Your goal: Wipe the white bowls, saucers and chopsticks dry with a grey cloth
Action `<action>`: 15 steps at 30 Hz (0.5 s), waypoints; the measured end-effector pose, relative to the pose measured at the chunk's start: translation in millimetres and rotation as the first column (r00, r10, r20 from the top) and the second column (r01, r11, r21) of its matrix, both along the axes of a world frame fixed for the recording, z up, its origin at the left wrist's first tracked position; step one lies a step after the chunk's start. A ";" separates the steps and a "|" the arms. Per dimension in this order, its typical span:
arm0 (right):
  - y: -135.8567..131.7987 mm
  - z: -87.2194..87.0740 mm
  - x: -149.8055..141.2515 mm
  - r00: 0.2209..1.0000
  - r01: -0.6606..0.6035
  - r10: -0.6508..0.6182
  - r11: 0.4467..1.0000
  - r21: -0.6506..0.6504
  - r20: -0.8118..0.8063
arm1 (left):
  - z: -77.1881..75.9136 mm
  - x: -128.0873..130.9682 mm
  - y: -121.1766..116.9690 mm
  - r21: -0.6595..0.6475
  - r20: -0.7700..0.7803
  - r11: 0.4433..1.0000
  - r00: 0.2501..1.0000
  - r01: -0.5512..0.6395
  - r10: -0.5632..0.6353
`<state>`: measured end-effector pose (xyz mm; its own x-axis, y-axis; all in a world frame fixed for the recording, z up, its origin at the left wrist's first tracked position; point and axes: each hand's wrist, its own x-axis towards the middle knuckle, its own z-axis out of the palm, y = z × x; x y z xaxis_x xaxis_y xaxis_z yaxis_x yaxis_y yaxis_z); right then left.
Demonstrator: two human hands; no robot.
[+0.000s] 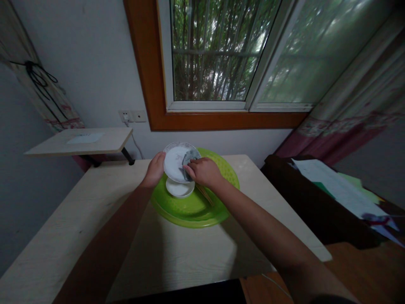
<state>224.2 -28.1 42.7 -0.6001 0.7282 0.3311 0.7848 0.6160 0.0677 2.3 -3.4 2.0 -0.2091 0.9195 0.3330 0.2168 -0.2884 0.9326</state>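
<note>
My left hand (155, 168) grips the left rim of a white plate (174, 162) with a grey pattern near its edge. The plate is held tilted above a green tray (190, 220). My right hand (204, 169) is closed on a grey cloth (189, 159), which is pressed against the plate's right side. Below the plate, a small white bowl (180, 189) sits in the tray, partly covered by it. Thin wooden chopsticks (205, 195) lie to the bowl's right, their upper ends hidden under my right hand.
The tray rests on a pale wooden table (126, 253). A raised shelf (57, 142) with a paper on it stands at the back left. Behind the table are a wall socket (126, 116) and a window (218, 50). At right, papers (335, 185) lie on a dark surface.
</note>
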 end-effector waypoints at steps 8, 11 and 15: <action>4.8 -13.9 -0.5 0.869 -0.487 0.486 0.873 0.017 -0.090 | -8.4 -2.1 8.7 -0.016 0.094 0.999 0.995 -0.029 0.030; 6.1 -16.5 -6.9 0.828 -0.552 0.552 0.833 0.028 -0.100 | -10.2 -0.1 10.9 -0.029 0.104 0.999 0.994 0.040 -0.037; 9.2 -19.3 -14.0 0.844 -0.530 0.534 0.845 0.071 -0.056 | -10.7 2.0 10.0 -0.019 0.044 0.997 0.996 0.079 -0.078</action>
<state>210.3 -18.9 23.4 -0.8637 0.2852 0.4155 0.3418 0.9374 0.0671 4.3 6.7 -8.7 -0.1499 0.9402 0.3059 0.1540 -0.2834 0.9466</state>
